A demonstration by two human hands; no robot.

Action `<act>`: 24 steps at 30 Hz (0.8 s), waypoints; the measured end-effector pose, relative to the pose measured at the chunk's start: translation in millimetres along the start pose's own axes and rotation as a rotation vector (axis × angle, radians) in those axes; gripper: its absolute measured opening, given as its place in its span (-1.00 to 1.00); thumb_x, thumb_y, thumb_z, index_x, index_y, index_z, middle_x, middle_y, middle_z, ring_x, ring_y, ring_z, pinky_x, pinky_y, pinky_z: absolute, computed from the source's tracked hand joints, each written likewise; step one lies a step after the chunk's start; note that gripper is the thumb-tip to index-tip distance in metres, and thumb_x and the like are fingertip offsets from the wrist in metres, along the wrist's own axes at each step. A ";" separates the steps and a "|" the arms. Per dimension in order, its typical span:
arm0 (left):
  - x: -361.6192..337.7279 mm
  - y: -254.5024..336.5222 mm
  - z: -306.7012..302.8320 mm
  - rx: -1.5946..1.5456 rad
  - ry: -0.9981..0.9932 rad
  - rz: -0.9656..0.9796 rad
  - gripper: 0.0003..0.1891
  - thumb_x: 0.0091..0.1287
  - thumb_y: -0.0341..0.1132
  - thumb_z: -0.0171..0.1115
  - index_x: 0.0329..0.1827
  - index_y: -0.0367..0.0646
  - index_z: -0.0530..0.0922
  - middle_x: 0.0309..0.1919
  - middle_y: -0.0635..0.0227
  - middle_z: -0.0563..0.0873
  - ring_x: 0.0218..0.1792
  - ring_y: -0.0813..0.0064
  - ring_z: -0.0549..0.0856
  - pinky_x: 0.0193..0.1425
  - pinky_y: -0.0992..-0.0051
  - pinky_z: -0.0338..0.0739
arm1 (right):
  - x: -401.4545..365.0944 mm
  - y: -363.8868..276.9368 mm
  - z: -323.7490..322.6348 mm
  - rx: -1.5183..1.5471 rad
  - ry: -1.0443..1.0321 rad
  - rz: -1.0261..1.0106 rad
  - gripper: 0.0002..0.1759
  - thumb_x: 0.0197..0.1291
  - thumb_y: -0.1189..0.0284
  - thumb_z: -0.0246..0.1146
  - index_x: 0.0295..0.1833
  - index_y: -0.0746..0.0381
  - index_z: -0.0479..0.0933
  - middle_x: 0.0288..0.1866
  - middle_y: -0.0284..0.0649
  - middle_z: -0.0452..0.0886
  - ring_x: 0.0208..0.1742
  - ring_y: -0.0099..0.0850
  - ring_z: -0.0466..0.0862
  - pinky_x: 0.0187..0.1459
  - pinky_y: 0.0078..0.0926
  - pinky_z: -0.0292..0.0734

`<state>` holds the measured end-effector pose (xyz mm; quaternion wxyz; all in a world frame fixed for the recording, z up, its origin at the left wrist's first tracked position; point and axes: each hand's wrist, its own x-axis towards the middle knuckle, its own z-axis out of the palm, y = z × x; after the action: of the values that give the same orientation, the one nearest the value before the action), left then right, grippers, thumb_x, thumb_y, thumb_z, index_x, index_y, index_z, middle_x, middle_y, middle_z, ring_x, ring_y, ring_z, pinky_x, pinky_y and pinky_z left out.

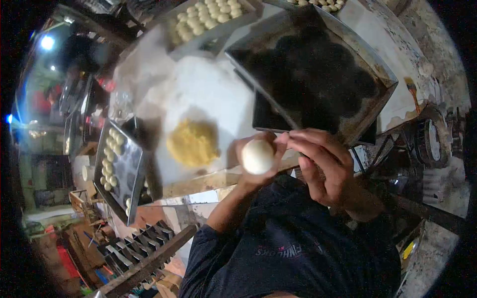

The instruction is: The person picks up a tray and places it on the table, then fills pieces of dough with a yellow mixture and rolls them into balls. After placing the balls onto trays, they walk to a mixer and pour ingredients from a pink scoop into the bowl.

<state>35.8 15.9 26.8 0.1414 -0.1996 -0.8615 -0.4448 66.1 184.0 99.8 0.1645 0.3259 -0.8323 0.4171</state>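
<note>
My left hand [247, 182] cups a smooth white dough ball [257, 156] in front of my chest, just past the table's near edge. My right hand [323, 166] is beside it, its fingertips curled over and touching the ball's top right side. A mound of yellow filling [193, 143] lies on the white work surface just left of the ball. A large heap of white dough [208, 84] sits behind it.
An empty dark baking tray [318, 69] lies tilted on the table behind my right hand. A tray with several dough balls [130, 171] is at the left, another filled tray [224, 29] at the back. Metal racks [134, 248] stand below left.
</note>
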 end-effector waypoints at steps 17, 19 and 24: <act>-4.6 -32.9 -66.0 -0.711 -0.263 -0.517 -0.56 0.20 -0.52 0.37 0.15 -0.11 0.51 -0.42 0.61 0.33 -0.43 0.84 0.34 -0.37 0.75 0.20 | 21.0 189.5 28.3 -0.655 -0.536 0.058 -0.29 0.02 0.64 0.10 0.38 0.46 0.17 0.37 0.23 0.24 0.43 -0.02 0.26 0.47 -0.20 0.07; -27.6 -50.1 -94.1 -0.741 -0.196 -0.501 -0.61 0.22 -0.50 0.36 0.11 -0.12 0.52 -0.40 0.58 0.39 -0.41 0.80 0.38 -0.36 0.73 0.25 | 26.2 192.9 19.4 -0.535 -0.639 0.204 -0.23 0.01 0.64 0.11 0.42 0.47 0.12 0.45 0.21 0.15 0.51 -0.02 0.15 0.53 -0.18 -0.07; -87.7 -102.2 -183.4 -0.353 -0.384 -0.173 -0.57 0.13 -0.40 0.44 0.07 -0.19 0.54 -0.18 0.24 0.63 -0.22 0.39 0.59 -0.17 0.37 0.51 | 85.8 130.7 15.5 -0.689 -0.074 0.061 -0.49 0.38 0.35 0.10 0.38 0.31 0.31 0.39 -0.02 0.36 0.43 -0.09 0.31 0.46 -0.22 0.07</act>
<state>77.0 -207.8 20.7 -0.1000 -0.2276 -0.7954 -0.5527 -85.7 194.2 60.6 0.2220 0.2409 -0.9390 0.1041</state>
